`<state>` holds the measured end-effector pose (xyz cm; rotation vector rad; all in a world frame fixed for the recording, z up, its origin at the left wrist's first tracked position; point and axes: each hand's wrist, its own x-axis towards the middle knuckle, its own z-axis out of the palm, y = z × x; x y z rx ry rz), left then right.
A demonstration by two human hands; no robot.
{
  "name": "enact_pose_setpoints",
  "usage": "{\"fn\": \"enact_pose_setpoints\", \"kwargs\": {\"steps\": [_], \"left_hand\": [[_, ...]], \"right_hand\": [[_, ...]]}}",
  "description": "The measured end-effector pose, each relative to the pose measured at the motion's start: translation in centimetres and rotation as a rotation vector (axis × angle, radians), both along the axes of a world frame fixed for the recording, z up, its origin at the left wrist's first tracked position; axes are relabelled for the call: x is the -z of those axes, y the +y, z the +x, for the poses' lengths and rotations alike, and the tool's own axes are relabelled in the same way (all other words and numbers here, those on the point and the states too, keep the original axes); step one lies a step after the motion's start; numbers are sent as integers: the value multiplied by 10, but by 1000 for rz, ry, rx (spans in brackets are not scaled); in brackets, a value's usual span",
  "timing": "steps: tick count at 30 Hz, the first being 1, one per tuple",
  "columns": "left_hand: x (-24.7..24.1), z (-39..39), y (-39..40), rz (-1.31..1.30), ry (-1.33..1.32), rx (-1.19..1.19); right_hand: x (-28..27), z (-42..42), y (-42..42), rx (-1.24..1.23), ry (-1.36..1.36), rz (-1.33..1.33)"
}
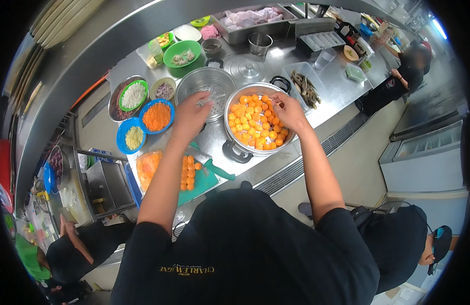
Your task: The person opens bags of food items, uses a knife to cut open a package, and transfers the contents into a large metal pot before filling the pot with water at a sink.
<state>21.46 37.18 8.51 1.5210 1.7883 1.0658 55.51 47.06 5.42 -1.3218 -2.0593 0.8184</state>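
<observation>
My left hand (193,114) hovers over the near edge of a perforated metal steamer tray (219,85), its fingers apart. At the right rim of a steamer pot (229,133), my right hand (286,108) has its fingers curled close together; whether something small is between them cannot be told. Many round orange egg yolks (254,124) lie in that pot. Below my left forearm, a green cutting board (206,181) bears more orange yolks (188,173) in rows and a knife with a green handle (219,169). A clear bag of orange yolks (148,167) lies left of them.
Blue bowls of chopped carrot (156,116) and minced garlic (134,138) stand left. Behind are a green bowl (182,53), a pot lid (249,70) and a metal tray of raw poultry (254,19). A plastic tub of shrimp (305,89) stands right. Other people stand at both sides.
</observation>
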Motion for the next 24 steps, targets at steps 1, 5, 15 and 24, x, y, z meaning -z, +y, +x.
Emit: {"fn": "enact_pose_setpoints", "kwargs": {"steps": [1, 5, 15, 24], "left_hand": [[-2, -11, -25, 2, 49, -21], [11, -31, -113, 21, -106, -64], [30, -10, -217, -121, -438, -247], [6, 43, -113, -162, -702, -75]], "right_hand": [[5, 0, -2, 1, -22, -19], [41, -34, 4, -165, -181, 43], [71, -106, 33, -318, -421, 71], [-16, -87, -31, -431, 329, 5]]}}
